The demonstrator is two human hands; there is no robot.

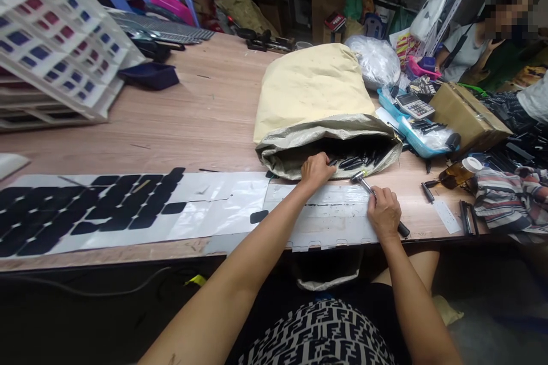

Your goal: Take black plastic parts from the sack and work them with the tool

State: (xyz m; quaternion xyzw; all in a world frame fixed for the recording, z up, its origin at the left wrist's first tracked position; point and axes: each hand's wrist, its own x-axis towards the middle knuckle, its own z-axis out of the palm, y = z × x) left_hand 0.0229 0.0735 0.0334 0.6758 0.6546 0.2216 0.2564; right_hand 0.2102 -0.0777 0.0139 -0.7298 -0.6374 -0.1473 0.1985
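My left hand [317, 173] is at the mouth of a large cream sack [314, 82] lying on its side. Its fingers are curled together against a heap of dark, slim pieces [353, 163] just inside the opening; what they grip is too small to make out. In my right hand [384, 212] is a small hammer [365, 183], its metal head up by the sack's lip and its black grip end poking out below my palm. Under both hands lies a pale, clear-topped board [329, 211] along the table's front edge.
A white sheet with rows of black rounded pads [141, 199] stretches left. White plastic crates [72, 40] stand at the far left. Blue baskets [428, 145], a cardboard box [468, 114], a brown bottle [460, 174] and striped cloth [505, 199] crowd the right. Another person sits at the back right.
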